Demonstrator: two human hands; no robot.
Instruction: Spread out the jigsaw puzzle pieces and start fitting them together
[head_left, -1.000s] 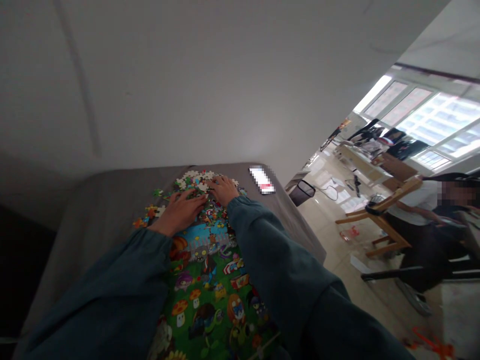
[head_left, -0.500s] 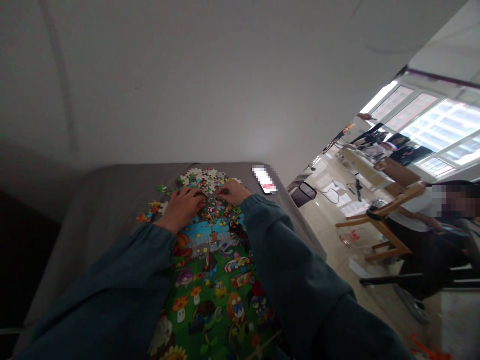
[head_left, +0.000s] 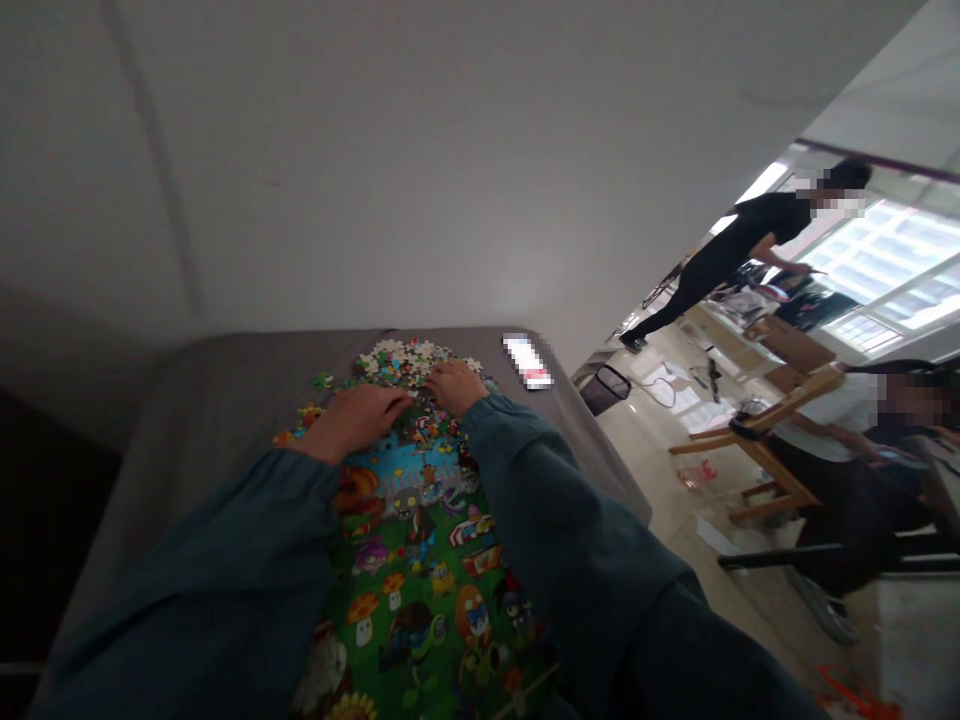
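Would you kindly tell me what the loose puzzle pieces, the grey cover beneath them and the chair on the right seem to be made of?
Puzzle pieces: probably cardboard, perhaps thin wood; many show pale, matte, unprinted-looking faces.
Grey cover: likely cloth, dull, seeming to drape softly at the edge.
Chair: apparently wood, judging by its tan bars; finish unclear.

"What was worn?"
"Dark teal cloth. Below the right cuff (head_left: 477,408), the right sleeve (head_left: 577,520) was loose and creased; to the cuff's left, the left sleeve (head_left: 210,570) matched."
"And past the cuff?"
"The right hand (head_left: 456,386) was bare; the left hand (head_left: 354,418), leftward, likewise."
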